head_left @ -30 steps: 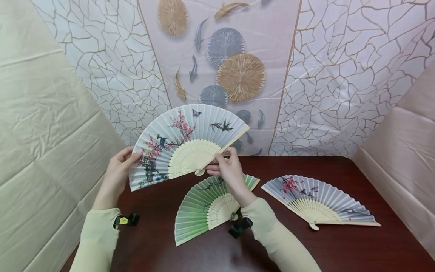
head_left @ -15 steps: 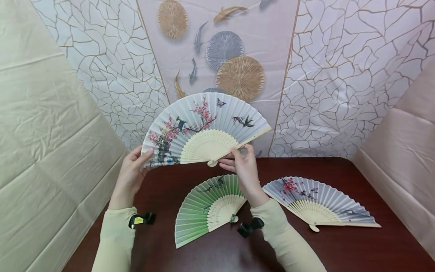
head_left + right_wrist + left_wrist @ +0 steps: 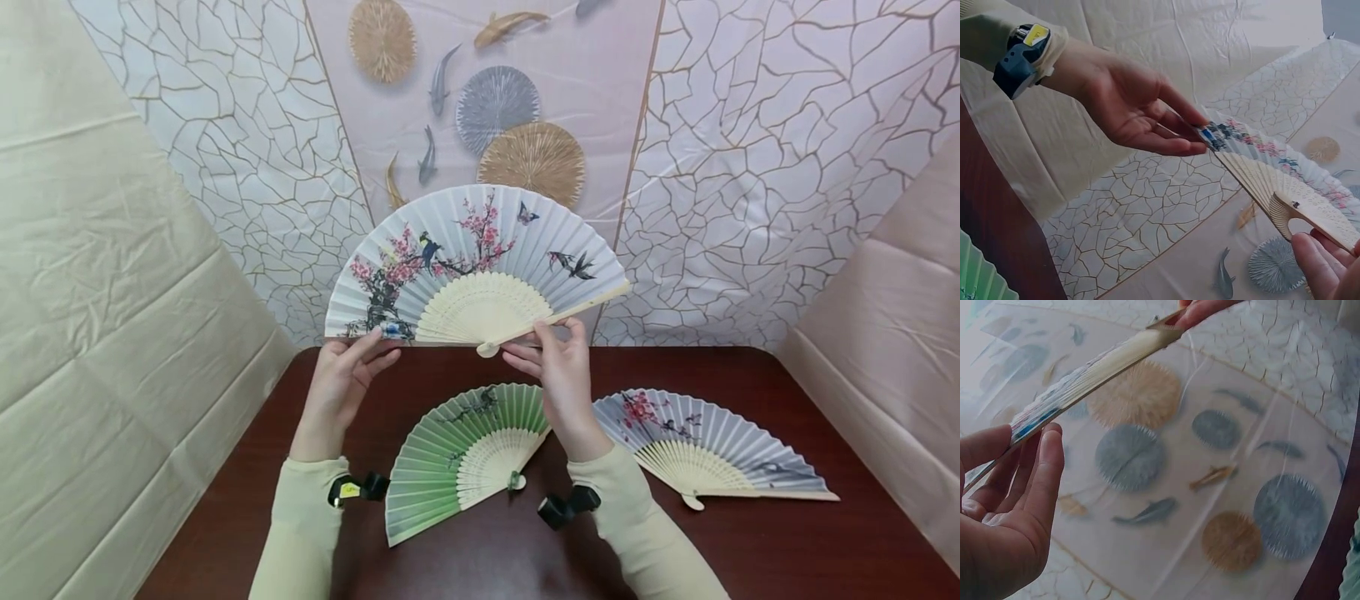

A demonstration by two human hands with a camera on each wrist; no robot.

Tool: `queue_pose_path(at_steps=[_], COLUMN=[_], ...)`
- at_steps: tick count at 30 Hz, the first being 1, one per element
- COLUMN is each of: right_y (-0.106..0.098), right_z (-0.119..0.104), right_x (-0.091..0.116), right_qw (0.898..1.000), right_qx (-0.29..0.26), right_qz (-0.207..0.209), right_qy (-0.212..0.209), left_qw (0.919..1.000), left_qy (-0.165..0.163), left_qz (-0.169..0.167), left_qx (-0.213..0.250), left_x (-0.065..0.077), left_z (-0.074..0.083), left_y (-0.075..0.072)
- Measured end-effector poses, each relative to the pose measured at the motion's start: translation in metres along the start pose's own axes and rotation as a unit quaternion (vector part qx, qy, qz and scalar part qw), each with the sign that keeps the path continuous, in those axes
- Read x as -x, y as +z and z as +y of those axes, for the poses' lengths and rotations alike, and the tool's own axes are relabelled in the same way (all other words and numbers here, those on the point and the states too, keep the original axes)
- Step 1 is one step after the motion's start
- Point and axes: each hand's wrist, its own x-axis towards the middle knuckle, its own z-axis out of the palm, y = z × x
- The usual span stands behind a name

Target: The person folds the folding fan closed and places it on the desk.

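A white folding fan point(image 3: 487, 308), printed with pink blossoms, birds and a butterfly, is spread wide and held up over the table's far side. My left hand point(image 3: 341, 390) pinches its lower left edge between thumb and fingers; the left wrist view shows the fan point(image 3: 1110, 362) nearly edge-on there. Just right of the pivot, my right hand point(image 3: 564, 383) grips the right outer stick, thumb in front. In the right wrist view the left hand point(image 3: 1125, 103) holds the far end of the fan, while only the fingers of the right hand point(image 3: 1322, 265) show.
Below the hands, a green folding fan point(image 3: 427, 475) lies spread on the dark red-brown table point(image 3: 247, 500). A grey folding fan point(image 3: 720, 450) with red blossoms lies open to the right. Patterned cloth point(image 3: 697, 208) hangs behind, and plain beige cloth point(image 3: 135, 333) borders the left.
Both hands have carried the white fan right and upward, and it has turned clockwise so its left edge lies level. The left hand's grip has shifted from the side to the bottom edge.
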Motion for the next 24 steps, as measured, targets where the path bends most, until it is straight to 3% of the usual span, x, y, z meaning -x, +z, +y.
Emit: queue_pose_path(at_steps=[11,24], right_y=[-0.003,-0.003], right_z=[0.002,0.008], right_x=[0.007,0.014], right_qw=[0.999,0.999], right_qx=[-0.019,-0.01], right_qz=[0.0,0.006], right_qy=[-0.026,-0.032], left_qw=[0.9986,0.9978], left_qy=[-0.001,-0.004], left_qz=[0.0,-0.002], left_qx=[0.053,0.066], left_x=[-0.007,-0.008], left_z=[-0.019,-0.038], left_y=[0.023,0.037])
